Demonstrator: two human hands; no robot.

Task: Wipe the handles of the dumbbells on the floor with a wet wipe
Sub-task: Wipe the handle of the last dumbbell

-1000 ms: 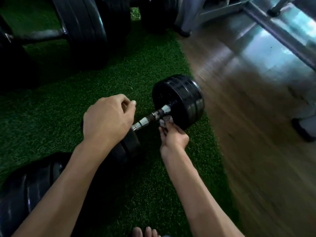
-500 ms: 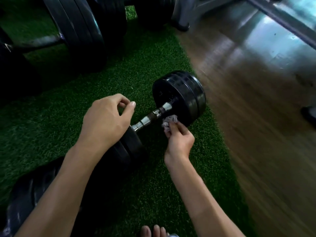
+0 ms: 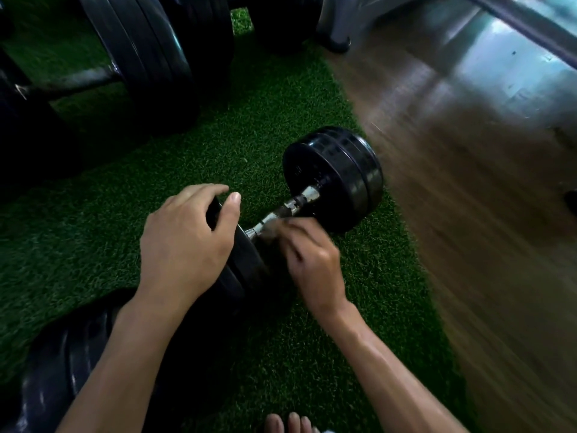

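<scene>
Where green turf [image 3: 131, 245] meets wood floor [image 3: 468, 245], bigger dumbbells [image 3: 146, 67] behind.

No words or numbers can be read here. The black dumbbell [image 3: 335, 179] has small raised marks on its round end, but they are too dark and blurry.
</scene>
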